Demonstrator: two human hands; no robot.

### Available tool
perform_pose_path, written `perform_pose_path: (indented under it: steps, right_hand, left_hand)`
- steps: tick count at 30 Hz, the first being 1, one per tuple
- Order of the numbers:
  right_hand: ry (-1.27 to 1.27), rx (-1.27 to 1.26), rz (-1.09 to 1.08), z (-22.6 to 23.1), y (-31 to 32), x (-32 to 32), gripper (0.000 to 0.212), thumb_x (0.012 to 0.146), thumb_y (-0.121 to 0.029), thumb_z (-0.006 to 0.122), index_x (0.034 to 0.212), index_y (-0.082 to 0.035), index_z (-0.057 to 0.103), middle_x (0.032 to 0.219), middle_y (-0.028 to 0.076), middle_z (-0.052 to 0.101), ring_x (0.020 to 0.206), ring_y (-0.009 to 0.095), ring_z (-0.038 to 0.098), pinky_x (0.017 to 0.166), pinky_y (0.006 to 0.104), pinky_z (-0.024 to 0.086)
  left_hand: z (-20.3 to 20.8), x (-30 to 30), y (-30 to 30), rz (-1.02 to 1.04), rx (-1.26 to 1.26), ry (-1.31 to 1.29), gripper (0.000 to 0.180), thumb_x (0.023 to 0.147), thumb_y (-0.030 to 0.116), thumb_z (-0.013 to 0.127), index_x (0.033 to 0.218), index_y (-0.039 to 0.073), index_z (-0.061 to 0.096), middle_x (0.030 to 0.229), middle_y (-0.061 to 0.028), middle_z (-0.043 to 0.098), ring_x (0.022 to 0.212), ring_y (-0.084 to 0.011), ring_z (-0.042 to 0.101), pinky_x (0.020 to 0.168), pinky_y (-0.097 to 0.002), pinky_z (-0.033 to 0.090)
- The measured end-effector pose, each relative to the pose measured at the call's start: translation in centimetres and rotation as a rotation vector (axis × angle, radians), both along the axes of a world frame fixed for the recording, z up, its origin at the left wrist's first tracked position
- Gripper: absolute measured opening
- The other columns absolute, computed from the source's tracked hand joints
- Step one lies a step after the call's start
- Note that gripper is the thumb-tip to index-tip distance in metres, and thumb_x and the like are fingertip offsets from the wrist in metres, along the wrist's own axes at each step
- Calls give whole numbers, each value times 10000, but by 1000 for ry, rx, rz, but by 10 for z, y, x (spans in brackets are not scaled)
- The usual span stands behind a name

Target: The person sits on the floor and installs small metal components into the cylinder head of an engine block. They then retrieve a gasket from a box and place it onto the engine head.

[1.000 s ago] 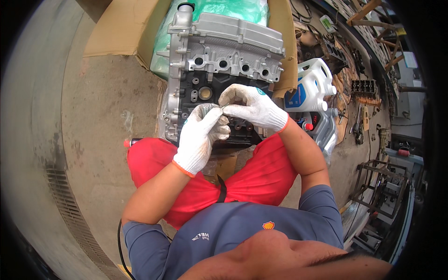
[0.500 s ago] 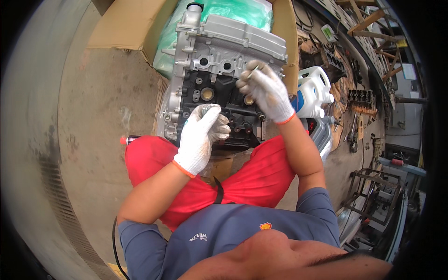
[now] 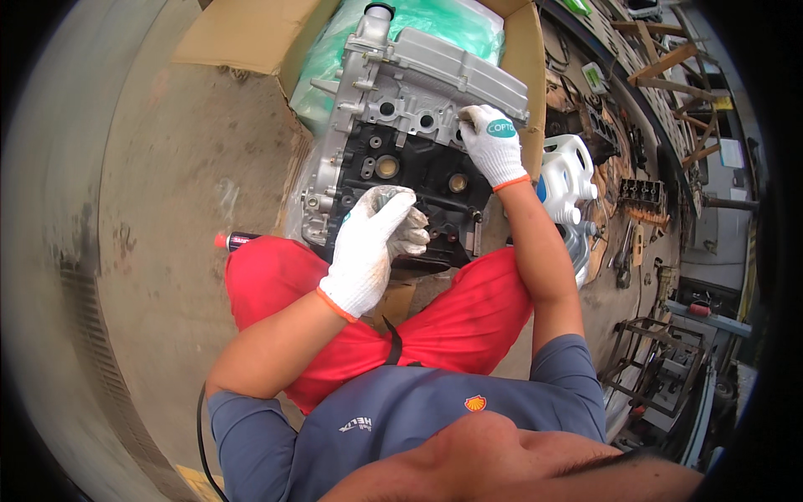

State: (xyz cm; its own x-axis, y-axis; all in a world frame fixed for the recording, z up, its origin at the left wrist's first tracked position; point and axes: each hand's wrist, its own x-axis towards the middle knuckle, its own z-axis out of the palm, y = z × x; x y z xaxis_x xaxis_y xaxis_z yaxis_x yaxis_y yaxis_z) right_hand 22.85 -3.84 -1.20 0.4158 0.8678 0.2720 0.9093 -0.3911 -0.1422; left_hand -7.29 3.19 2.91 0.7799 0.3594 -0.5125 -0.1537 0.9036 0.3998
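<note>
An engine (image 3: pixel 401 180) with a black block and a silver-grey cylinder head stands in front of me, its valve cover (image 3: pixel 460 71) on the far side. My right hand (image 3: pixel 493 144), in a white knit glove, touches the side of the cylinder head near its round ports. Its fingers are pinched together, and what lies between them is hidden. Over the near side of the block, my left hand (image 3: pixel 378 243) is gloved too and curled closed. A greyish bit shows at its fingertips, too small to name.
An open cardboard box (image 3: pixel 242 33) with green plastic wrap (image 3: pixel 447 25) surrounds the engine's far side. White jugs (image 3: pixel 565 180) stand at the right, beside scattered engine parts (image 3: pixel 642 192) and tools. A red-capped bottle (image 3: pixel 238 241) lies by my left knee.
My right hand has moved from above the block, where a small thin metal piece showed in its fingers, onto the cylinder head. My left hand stays curled; the view has shifted slightly.
</note>
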Motion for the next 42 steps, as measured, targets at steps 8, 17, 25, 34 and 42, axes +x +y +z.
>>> perform_pose_path:
  steps: [8,17,25,34,42]
  right_hand:
    - [-264,-173,68,11,10,-6,100,932,-172,702,993,-94,719,954,125,725,962,341,710,823,470,561]
    - [-3,-165,-99,4,14,-10,167,1002,-228,648,1065,-80,691,958,203,763,886,421,739,783,517,580]
    - [-48,-219,-179,-6,9,-9,187,1014,-246,641,1110,-85,642,928,218,761,858,429,744,751,530,581]
    - [-287,-248,-105,-6,13,-5,193,998,-292,653,1020,-100,643,760,167,737,690,375,742,616,500,584]
    - [-370,-308,-108,-5,18,-3,257,1009,-340,636,959,-88,633,657,158,697,628,367,732,581,498,587]
  left_hand:
    - [3,-2,1,-19,6,-11,193,1056,213,709,1175,91,617,894,-77,727,714,-187,720,626,-316,572]
    - [4,-3,0,-22,7,-26,192,1057,216,708,1171,90,618,906,-90,732,723,-188,723,630,-319,569]
    - [1,-4,-2,-19,15,-17,184,1059,213,705,1165,90,618,902,-93,731,714,-189,722,626,-315,570]
    - [6,-3,-2,-27,18,2,193,1059,210,700,1175,84,609,900,-94,728,714,-195,719,628,-319,570]
    - [8,-4,-1,-32,25,-5,233,1056,222,704,1194,73,589,902,-101,727,717,-195,714,633,-321,566]
